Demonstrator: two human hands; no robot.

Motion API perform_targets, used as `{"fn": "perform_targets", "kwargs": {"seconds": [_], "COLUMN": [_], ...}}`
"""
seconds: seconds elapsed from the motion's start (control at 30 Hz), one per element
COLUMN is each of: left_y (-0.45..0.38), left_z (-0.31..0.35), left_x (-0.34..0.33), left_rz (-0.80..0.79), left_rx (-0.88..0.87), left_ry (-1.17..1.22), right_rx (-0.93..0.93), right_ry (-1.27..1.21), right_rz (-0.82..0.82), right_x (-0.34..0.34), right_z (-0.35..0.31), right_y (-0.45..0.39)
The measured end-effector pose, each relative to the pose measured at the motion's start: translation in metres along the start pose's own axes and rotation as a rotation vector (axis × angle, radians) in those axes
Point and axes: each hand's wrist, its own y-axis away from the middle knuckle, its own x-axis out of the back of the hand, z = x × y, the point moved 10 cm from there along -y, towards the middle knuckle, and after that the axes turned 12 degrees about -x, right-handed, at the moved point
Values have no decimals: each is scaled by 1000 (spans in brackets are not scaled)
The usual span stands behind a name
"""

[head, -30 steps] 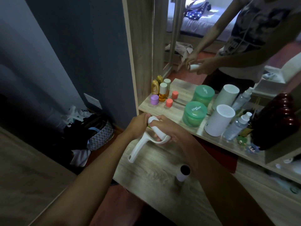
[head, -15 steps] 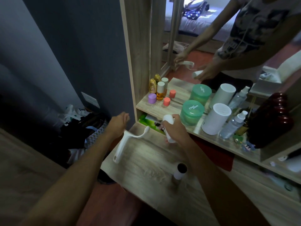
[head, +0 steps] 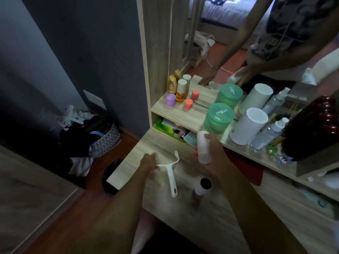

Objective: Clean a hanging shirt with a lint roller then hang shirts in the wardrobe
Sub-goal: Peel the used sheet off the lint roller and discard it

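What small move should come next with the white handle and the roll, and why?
Probably bring the roll in the right hand to the fork of the handle held by the left hand and fit it in: the two are apart, so nothing can roll yet.

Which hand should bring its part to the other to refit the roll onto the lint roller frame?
Probably the right hand: it grips the white roll free in the air, beside the frame's open fork. The left hand holds the lint roller frame low over the desk.
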Motion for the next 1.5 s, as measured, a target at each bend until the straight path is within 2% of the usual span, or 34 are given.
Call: {"fn": "perform_targets", "kwargs": {"seconds": [0.13,0.23,0.27,0.33,0.4,0.43,0.5,0.6,0.7,0.8,0.93,1.1,1.2,1.33,1.5], "left_y": [1,9,14,26,47,57,69,87,87,84,78,75,74,72,76], "left_z": [-2,4,11,38,66,75,82,88,89,80,65,58,53,43,46], "left_x": [-17,-14,-10,-2,5,5,-6,-35,-35,-23,-14,-13,-13,-6,-2], "left_rz": [10,63,103,210,272,253,118,-125,-207,-198,-189,-201,-150,-15,-53], "left_rx": [-2,-33,-81,-279,-463,-478,-339,-34,66,89,123,73,111,113,135], "left_ry": [25,-215,-297,-294,-141,-34,296,897,1197,1258,1299,1214,1231,1192,1241], "right_rx": [-7,35,47,90,163,201,294,523,748,827,823,817,799,655,555], "right_ry": [-26,-54,-57,-62,1,54,147,307,552,687,652,729,674,502,324], "right_rz": [78,93,87,100,186,225,265,258,182,134,116,13,22,-47,-75], "right_x": [19,17,13,3,-1,-7,-25,-57,-91,-112,-115,-125,-120,-107,-99], "right_z": [10,9,9,7,2,-1,-4,-11,-9,-1,1,11,8,8,6], "right_y": [-4,-3,-5,-3,-3,1,10,28,47,55,59,59,56,41,36]}}
